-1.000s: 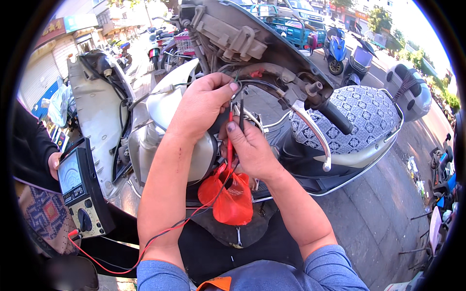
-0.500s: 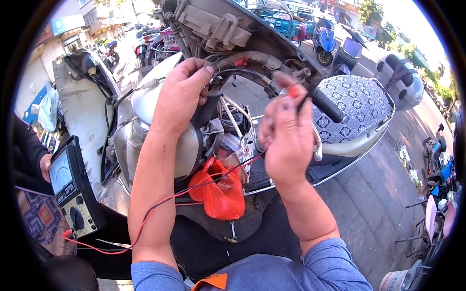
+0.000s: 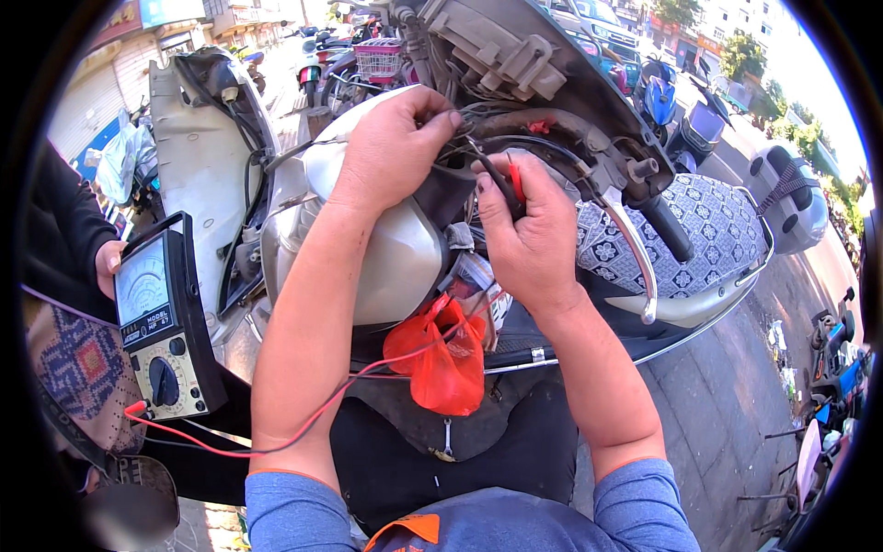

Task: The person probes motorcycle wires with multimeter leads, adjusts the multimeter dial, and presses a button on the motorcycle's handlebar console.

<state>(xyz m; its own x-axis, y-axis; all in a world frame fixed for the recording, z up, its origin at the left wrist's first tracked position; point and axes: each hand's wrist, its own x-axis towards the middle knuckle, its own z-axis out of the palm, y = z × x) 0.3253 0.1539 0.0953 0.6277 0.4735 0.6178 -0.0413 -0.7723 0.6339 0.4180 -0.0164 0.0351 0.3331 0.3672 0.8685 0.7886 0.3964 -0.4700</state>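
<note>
My left hand [image 3: 386, 152] is closed in a pinch on thin wires [image 3: 464, 138] beside the scooter's handlebar stem. In my right hand [image 3: 538, 235] are two test probes, a red probe [image 3: 517, 180] and a black probe [image 3: 499, 177], held side by side. The black one points up toward the wires by my left fingertips; whether its tip touches them I cannot tell. Red and black test leads [image 3: 317, 411] run across my left forearm to an analog multimeter [image 3: 164, 317]. Another person's hand [image 3: 108, 267] steadies the meter at the left.
The opened scooter has a chrome brake lever [image 3: 635, 248], a black grip [image 3: 667, 228] and a patterned seat [image 3: 681, 230]. A red plastic bag [image 3: 446, 373] hangs in front of me. A removed body panel [image 3: 198, 138] stands at the left, and a wrench [image 3: 447, 437] lies below.
My right hand has moved left with the probes, close to my left hand. The view has shifted, so the scooter and meter appear further right. The other hand still holds the meter.
</note>
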